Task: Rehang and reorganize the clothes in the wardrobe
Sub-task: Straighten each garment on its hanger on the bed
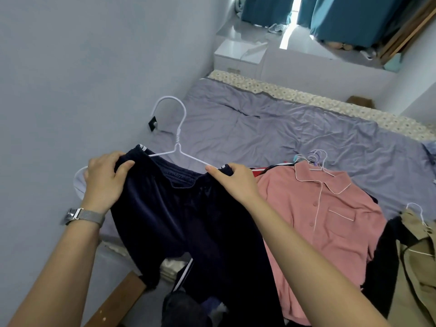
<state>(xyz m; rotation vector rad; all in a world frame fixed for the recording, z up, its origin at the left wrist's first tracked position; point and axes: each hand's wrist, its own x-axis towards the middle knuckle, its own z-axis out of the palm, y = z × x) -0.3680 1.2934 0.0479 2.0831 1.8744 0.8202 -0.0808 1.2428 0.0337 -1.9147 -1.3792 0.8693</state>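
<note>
Dark navy trousers (pixel 188 220) hang from a white wire hanger (pixel 178 135), held up over the bed. My left hand (pixel 106 178) grips the waistband and the hanger's left end. My right hand (pixel 233 180) grips the waistband at the hanger's right end. A pink buttoned pyjama shirt (pixel 323 223) lies on the bed on a hanger, with several more white hangers (pixel 317 159) bunched at its collar. A tan garment (pixel 415 260) on another hanger lies at the right edge.
The bed has a wrinkled lavender sheet (pixel 271 128) and stands against the pale wall (pixel 70 79) on the left. A white bedside cabinet (pixel 238 55) and teal curtains (pixel 349 17) are at the far end. A wooden board (pixel 118 300) lies near the bottom left.
</note>
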